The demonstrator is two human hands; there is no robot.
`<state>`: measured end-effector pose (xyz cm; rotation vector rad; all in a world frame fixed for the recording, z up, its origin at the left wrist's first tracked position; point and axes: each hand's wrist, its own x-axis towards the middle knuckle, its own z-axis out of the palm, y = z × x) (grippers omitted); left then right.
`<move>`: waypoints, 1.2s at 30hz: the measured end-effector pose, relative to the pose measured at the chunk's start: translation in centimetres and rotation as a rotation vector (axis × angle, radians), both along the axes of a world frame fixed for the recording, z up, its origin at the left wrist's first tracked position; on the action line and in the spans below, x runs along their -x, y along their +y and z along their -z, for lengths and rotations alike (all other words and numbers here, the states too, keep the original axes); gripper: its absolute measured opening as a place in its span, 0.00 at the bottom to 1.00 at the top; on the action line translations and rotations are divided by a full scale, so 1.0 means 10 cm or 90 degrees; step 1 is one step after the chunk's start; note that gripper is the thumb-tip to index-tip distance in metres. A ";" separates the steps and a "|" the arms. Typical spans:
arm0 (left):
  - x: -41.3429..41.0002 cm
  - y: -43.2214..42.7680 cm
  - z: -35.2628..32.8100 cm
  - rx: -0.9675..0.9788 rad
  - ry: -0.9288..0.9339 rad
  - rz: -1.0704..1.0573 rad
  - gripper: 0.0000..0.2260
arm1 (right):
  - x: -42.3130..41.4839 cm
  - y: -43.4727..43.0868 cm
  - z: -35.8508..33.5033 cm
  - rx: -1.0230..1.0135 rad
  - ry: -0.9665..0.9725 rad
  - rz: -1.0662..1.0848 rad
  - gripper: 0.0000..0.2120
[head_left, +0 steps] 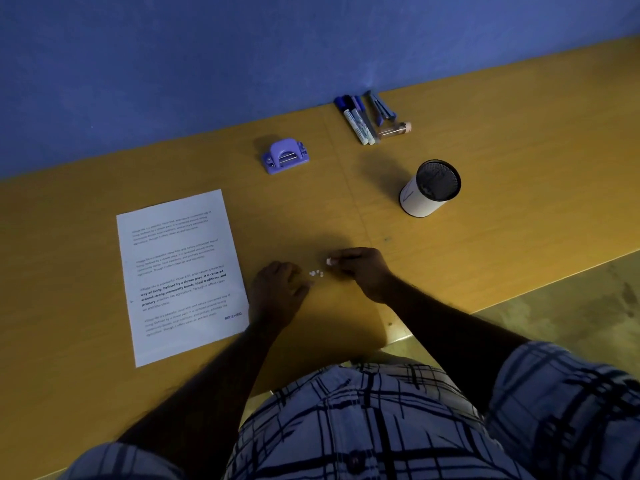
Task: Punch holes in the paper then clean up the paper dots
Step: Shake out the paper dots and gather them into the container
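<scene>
A wooden table (485, 237) seen from above in dim light. At the far left a printed paper (180, 275) lies flat. Any punched holes in it are too small to make out. Just beside its right edge, the left hand (278, 289) rests palm down on the table, fingers relaxed and holding nothing. Farther back, near the wall, sits a purple hole punch (285, 155), well apart from both hands. Between the hands, a small cluster of white paper dots (316, 273) lies on the wood. Just right of it, the right hand (360, 271) has thumb and fingertips pinched together on a few more of the dots. Beyond are a bundle of pens (367, 119) and an upright cup (431, 188). The dots look tiny and light, so a careless brush of either hand could scatter them toward the table's near edge and the floor. The pinched ones could slip free while being carried.
</scene>
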<state>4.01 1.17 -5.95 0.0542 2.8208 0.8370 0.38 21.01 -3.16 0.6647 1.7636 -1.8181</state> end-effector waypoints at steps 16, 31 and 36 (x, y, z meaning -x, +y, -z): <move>-0.01 0.38 0.08 0.034 0.007 -0.203 0.17 | -0.13 0.21 -0.09 0.173 -0.067 0.118 0.08; -0.04 0.47 0.16 0.098 0.009 -0.192 0.14 | -0.12 0.32 -0.10 0.168 -0.068 0.117 0.08; 0.07 0.37 0.22 0.083 0.028 -0.075 0.15 | -0.09 0.35 -0.07 0.175 -0.065 0.118 0.09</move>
